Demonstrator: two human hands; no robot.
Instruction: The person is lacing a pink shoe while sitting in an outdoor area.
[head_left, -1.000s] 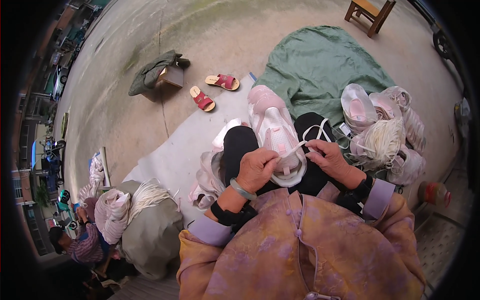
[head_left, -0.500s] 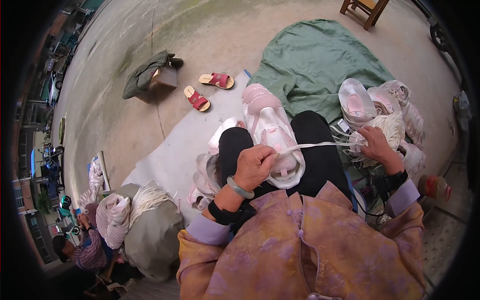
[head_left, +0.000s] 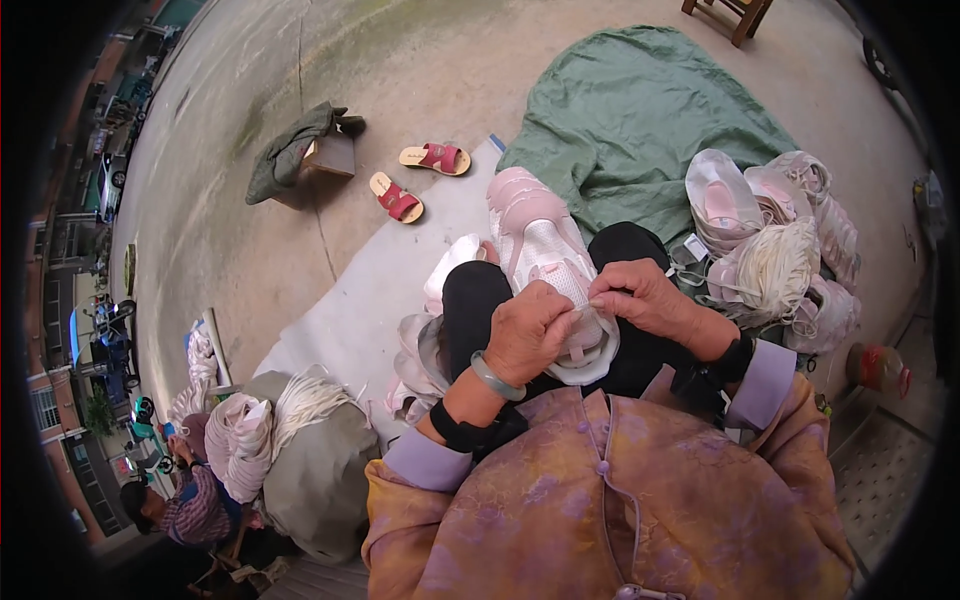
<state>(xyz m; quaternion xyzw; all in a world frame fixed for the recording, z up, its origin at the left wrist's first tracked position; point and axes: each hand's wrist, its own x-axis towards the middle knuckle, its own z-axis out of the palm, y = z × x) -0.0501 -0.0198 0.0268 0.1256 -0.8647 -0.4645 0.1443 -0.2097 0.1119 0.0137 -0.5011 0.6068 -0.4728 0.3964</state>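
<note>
A pink and white sneaker lies along my lap between my knees, its toe pointing away from me. My left hand, with a bangle at the wrist, is closed in a pinch over the left side of the shoe's opening. Facing it, my right hand pinches at the right side, fingertips close to those of the left. Both hands are on the white shoelace, which is mostly hidden behind the fingers. The heel of the shoe shows below the hands, toward my body.
More pink sneakers and a bundle of cream laces lie at right beside a green cloth. Another lace bundle rests on a grey covered heap at left. Red slippers lie ahead. A person sits far left.
My right hand has come left from beside the shoe pile to meet the left hand over the shoe. The lace that was stretched between them is no longer drawn out.
</note>
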